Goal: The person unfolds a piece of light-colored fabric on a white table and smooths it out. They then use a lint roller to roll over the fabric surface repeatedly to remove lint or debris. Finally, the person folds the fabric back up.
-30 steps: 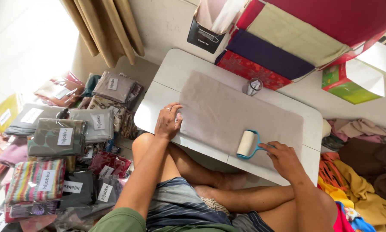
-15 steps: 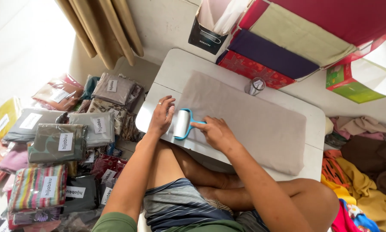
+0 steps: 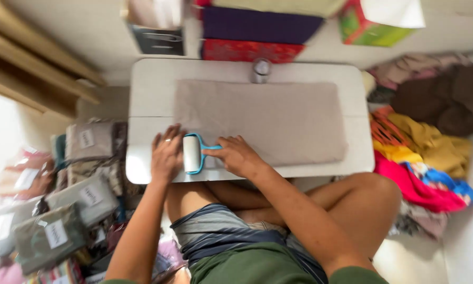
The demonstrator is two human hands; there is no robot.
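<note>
The right hand (image 3: 239, 156) has its fingers closed around the handle of the blue lint roller with the white sticky drum (image 3: 192, 153), which sat far over at the right of the flat grey-brown cloth (image 3: 268, 118) one second ago. Now the roller is at the cloth's lower left corner, so one long roll across is finished. The left hand (image 3: 166, 155) lies flat with open fingers, pressing the cloth on the small white table (image 3: 147, 84).

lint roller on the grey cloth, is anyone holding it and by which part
Yes. The right hand grips the lint roller by its blue handle. The left hand holds nothing; it lies flat by the cloth.
</note>
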